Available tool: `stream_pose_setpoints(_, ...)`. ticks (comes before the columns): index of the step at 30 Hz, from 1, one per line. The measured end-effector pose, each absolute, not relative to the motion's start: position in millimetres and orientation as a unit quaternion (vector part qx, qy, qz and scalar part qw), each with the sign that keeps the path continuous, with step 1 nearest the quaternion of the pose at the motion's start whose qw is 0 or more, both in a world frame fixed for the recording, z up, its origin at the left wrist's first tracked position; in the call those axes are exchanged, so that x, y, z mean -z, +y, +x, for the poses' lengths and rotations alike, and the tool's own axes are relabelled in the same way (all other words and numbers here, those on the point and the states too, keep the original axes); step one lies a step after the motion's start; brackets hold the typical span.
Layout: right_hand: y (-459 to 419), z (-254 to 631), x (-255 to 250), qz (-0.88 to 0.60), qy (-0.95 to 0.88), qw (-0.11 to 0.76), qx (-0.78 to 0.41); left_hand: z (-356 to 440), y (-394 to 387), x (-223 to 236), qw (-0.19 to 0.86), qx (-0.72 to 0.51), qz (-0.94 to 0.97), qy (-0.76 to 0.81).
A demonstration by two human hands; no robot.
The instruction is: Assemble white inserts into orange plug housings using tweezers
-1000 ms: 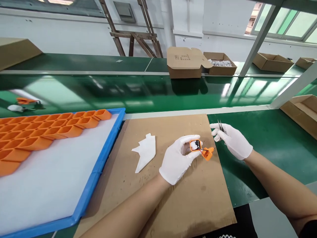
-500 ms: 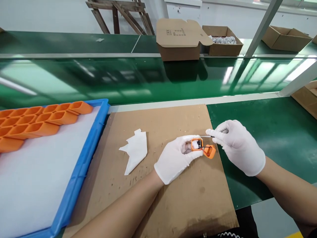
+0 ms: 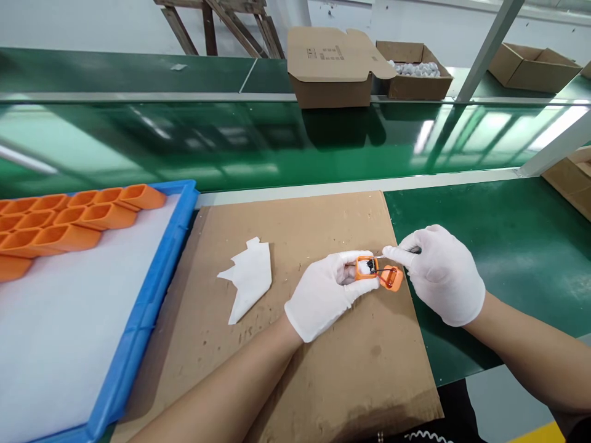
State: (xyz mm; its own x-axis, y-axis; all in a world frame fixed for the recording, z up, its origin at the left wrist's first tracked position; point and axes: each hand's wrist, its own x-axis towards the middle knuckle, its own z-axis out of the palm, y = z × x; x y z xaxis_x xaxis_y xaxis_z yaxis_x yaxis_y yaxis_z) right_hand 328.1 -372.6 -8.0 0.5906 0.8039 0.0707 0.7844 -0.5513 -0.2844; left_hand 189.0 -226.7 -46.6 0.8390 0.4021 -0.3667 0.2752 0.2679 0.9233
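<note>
My left hand (image 3: 323,296), in a white glove, is closed around a small orange plastic housing (image 3: 368,277), its open end facing right. White material and black parts show inside the opening. An orange end cap (image 3: 392,279) hangs just right of the housing, joined to it by thin dark and red wires. My right hand (image 3: 438,275), gloved too, pinches a thin metal tool (image 3: 378,256); its kind cannot be made out. The tool's tip lies at the upper rim of the housing. Its other end is hidden in the right hand.
A cardboard sheet (image 3: 295,215) covers the green bench under my hands, with a torn white paper (image 3: 252,280) on it. To the left, a blue tray (image 3: 152,280) holds several orange housings (image 3: 108,215). Cardboard boxes (image 3: 335,92) stand on the shelf behind.
My right hand has moved slightly left, bringing the thin tool further over the housing's upper rim. My left hand keeps its hold on the housing. The whole view has shifted a little.
</note>
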Motion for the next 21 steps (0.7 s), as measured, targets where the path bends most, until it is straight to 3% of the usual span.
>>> stream_pose_setpoints(21,-376.0,322.4,14.7,-0.837,-0.508,0.203,-0.020,187.2,-226.8,48.2,0.757,-0.039,0.606,0.242)
